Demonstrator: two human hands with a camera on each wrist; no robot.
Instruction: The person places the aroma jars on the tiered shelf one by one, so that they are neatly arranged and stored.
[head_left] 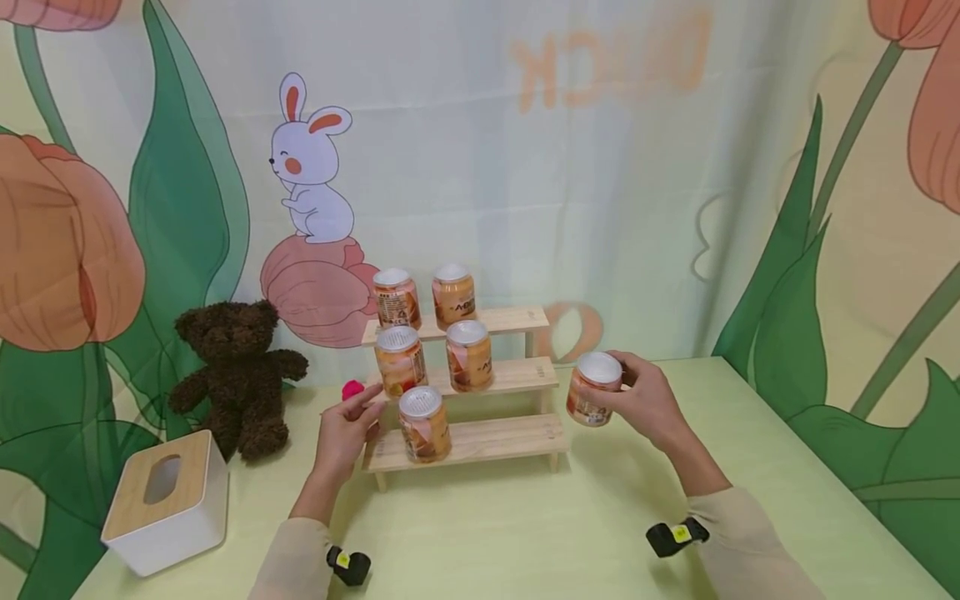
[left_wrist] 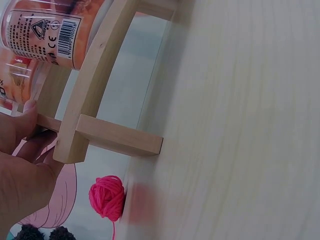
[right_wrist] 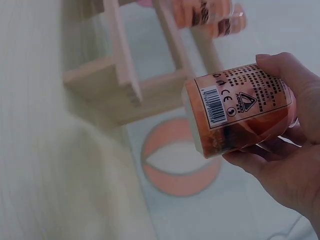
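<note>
A three-step wooden stand carries several cans with orange-and-pink labels and silver lids. Two stand on the top step, a can and another can on the middle step, and one can on the bottom step. My left hand pinches the left end of the middle step; in the left wrist view, the thumb lies above the plank and fingers below it. To the right of the stand, my right hand holds a similar can upright off the table, its barcode label visible in the right wrist view.
A brown teddy bear sits at the left, behind a white tissue box with a wooden lid. A pink yarn ball lies near the stand's left end. Behind the pale table hangs a printed curtain.
</note>
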